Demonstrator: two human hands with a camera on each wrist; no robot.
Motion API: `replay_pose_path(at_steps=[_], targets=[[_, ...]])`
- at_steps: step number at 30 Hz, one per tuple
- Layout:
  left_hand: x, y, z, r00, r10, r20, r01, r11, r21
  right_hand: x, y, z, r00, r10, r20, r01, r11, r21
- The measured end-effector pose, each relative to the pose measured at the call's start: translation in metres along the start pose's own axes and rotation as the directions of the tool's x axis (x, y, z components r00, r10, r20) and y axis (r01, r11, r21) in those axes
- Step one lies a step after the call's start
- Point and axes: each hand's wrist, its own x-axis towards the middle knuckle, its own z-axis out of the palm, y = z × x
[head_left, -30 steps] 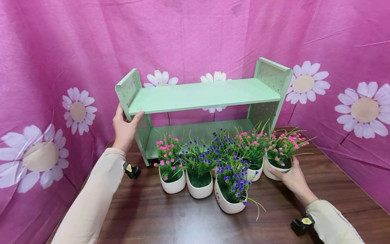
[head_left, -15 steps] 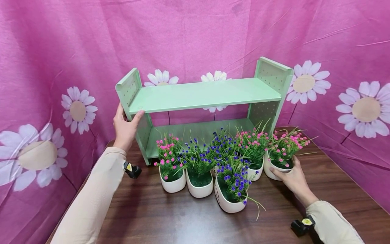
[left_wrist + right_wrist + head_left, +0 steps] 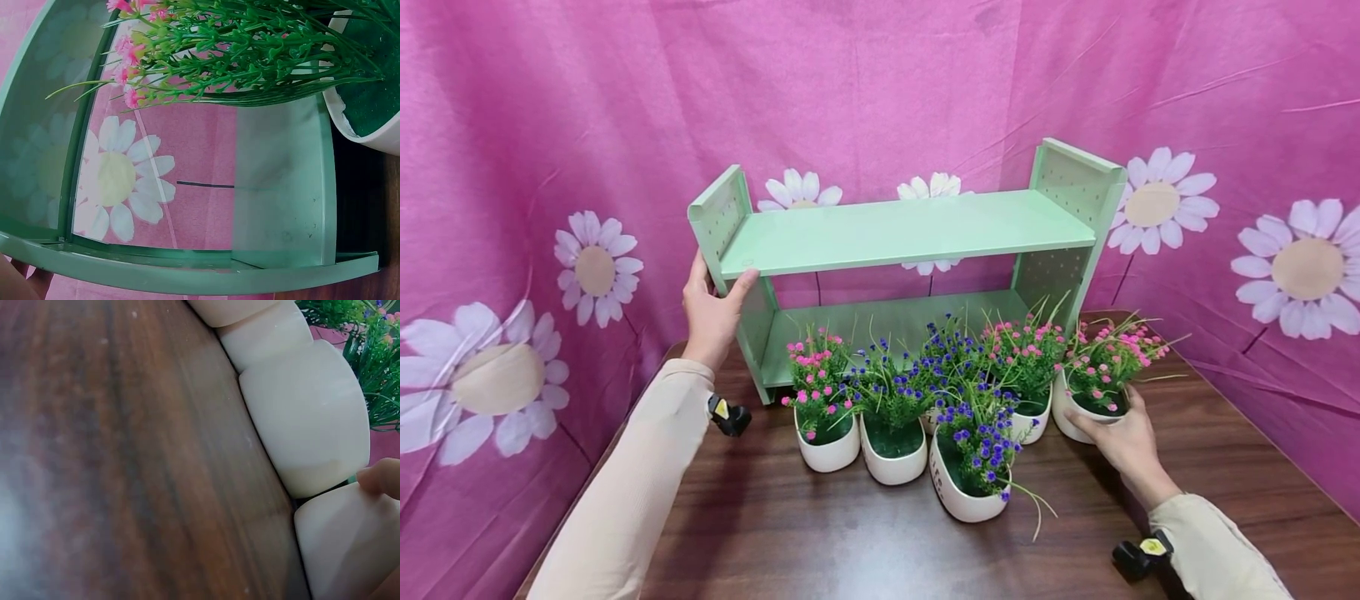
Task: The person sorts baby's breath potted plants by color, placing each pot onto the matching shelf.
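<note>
A light green two-tier shelf (image 3: 917,229) stands on the brown table. At its left side panel, my left hand (image 3: 709,321) grips it, thumb over the upper board's front corner and fingers behind the panel. My right hand (image 3: 1123,440) holds the rightmost white pot (image 3: 1066,410), which carries artificial pink flowers. In the right wrist view the thumb (image 3: 381,477) lies at that pot's rim, and the pot's base meets the tabletop. Left of it, in front of the shelf, is a pink-flowered pot (image 3: 1033,423). Only part of the left fingers shows in the left wrist view.
Several more potted artificial plants crowd before the shelf: a pink one (image 3: 827,454) at left, a blue one (image 3: 895,465), and another blue one (image 3: 973,500) set closest. A pink curtain (image 3: 880,83) with white daisies surrounds the wooden table (image 3: 820,533).
</note>
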Motion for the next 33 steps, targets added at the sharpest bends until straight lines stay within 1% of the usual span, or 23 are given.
replay_pose_path(at_steps=[4, 6, 9, 13, 15, 17, 18, 20, 21, 22, 24, 25, 27, 29, 31, 32, 33], targets=[[0.0, -0.001, 0.0, 1.0, -0.008, 0.001, 0.008, 1.0, 0.007, -0.004, 0.002, -0.002, 1.0, 0.014, -0.02, -0.014, 1.0, 0.016], [0.0, -0.001, 0.0, 1.0, -0.003, 0.003, 0.003, 1.0, 0.002, -0.006, 0.002, -0.004, 0.999, 0.027, -0.032, -0.026, 0.999, 0.038], [0.0, -0.003, 0.0, 1.0, 0.006, 0.004, -0.006, 1.0, -0.011, -0.008, -0.002, -0.009, 0.998, 0.027, -0.064, -0.023, 0.998, 0.06], [0.0, -0.003, -0.001, 1.0, 0.017, 0.002, -0.017, 1.0, -0.022, -0.008, -0.012, -0.016, 0.994, -0.025, -0.11, 0.032, 0.997, 0.065], [0.0, -0.003, -0.001, 1.0, 0.023, -0.001, -0.023, 1.0, -0.022, -0.007, -0.018, -0.02, 0.99, -0.064, -0.124, 0.076, 0.993, 0.09], [0.0, -0.001, -0.001, 1.0, 0.028, -0.003, -0.028, 1.0, -0.009, -0.005, -0.026, -0.024, 0.985, -0.115, -0.131, 0.132, 0.983, 0.129], [0.0, -0.001, -0.001, 1.0, 0.029, -0.004, -0.029, 1.0, -0.002, -0.005, -0.03, -0.026, 0.981, -0.141, -0.137, 0.16, 0.976, 0.145], [0.0, 0.001, -0.001, 1.0, 0.026, -0.007, -0.026, 1.0, 0.012, -0.003, -0.039, -0.031, 0.973, -0.186, -0.139, 0.212, 0.954, 0.213], [0.0, 0.001, -0.001, 1.0, 0.024, -0.006, -0.024, 1.0, 0.016, -0.002, -0.044, -0.033, 0.969, -0.208, -0.133, 0.238, 0.931, 0.276], [0.0, 0.002, -0.001, 1.0, 0.023, -0.006, -0.023, 1.0, 0.018, -0.001, -0.05, -0.035, 0.965, -0.23, -0.125, 0.26, 0.9, 0.35], [0.001, 0.001, -0.001, 1.0, 0.018, -0.006, -0.018, 1.0, 0.017, 0.0, -0.062, -0.039, 0.955, -0.271, -0.118, 0.294, 0.835, 0.465], [0.001, 0.001, 0.0, 1.0, 0.019, -0.005, -0.018, 1.0, 0.016, 0.0, -0.069, -0.041, 0.951, -0.287, -0.118, 0.308, 0.827, 0.47], [0.001, 0.0, 0.0, 1.0, 0.022, -0.004, -0.022, 1.0, 0.011, 0.001, -0.082, -0.045, 0.937, -0.331, -0.108, 0.334, 0.762, 0.555], [0.002, -0.002, 0.0, 1.0, 0.023, -0.007, -0.023, 1.0, 0.006, -0.001, -0.1, -0.048, 0.92, -0.373, -0.119, 0.377, 0.761, 0.528], [0.002, -0.002, 0.0, 1.0, 0.024, -0.01, -0.024, 1.0, 0.008, -0.003, -0.118, -0.051, 0.902, -0.411, -0.135, 0.426, 0.788, 0.445], [0.001, -0.001, 0.0, 1.0, 0.025, -0.012, -0.025, 1.0, 0.011, -0.004, -0.127, -0.051, 0.894, -0.427, -0.135, 0.438, 0.771, 0.462], [0.001, -0.001, 0.0, 1.0, 0.027, -0.013, -0.026, 1.0, 0.014, -0.005, -0.135, -0.052, 0.887, -0.438, -0.146, 0.458, 0.794, 0.4]])
